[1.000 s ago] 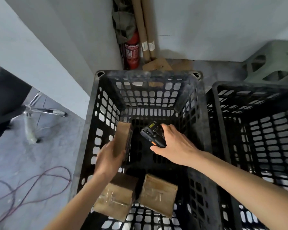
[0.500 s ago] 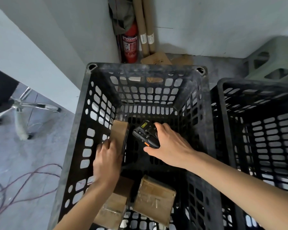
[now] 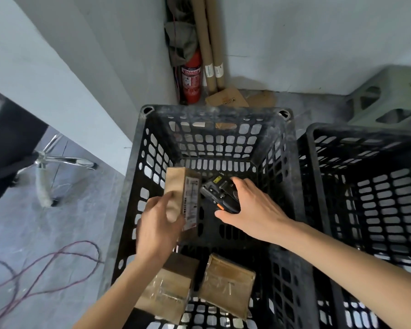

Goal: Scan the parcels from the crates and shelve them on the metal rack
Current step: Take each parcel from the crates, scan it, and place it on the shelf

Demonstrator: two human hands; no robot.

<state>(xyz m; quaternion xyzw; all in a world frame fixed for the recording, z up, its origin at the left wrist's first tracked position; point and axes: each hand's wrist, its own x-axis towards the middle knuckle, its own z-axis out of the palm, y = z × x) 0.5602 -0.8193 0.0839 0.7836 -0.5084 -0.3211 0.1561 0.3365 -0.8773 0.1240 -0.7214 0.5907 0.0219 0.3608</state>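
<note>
From the head camera, the likeliest failure is a missed scan — the label (image 3: 190, 202) on the raised parcel (image 3: 181, 198) faces sideways toward the scanner (image 3: 220, 194), which sits very close to it at a slant, so the beam may catch only part of the barcode. The left hand (image 3: 158, 230) has its fingers wrapped around the parcel's lower end only, so a slip would drop it back into the crate (image 3: 131, 186) onto the two parcels (image 3: 166, 293) (image 3: 227, 294) lying at the bottom. The right hand (image 3: 252, 214) is closed around the scanner's body. The held parcel is a small brown box, upright, with a white printed label down one face — held above the crate's interior, not yet near any rack.
</note>
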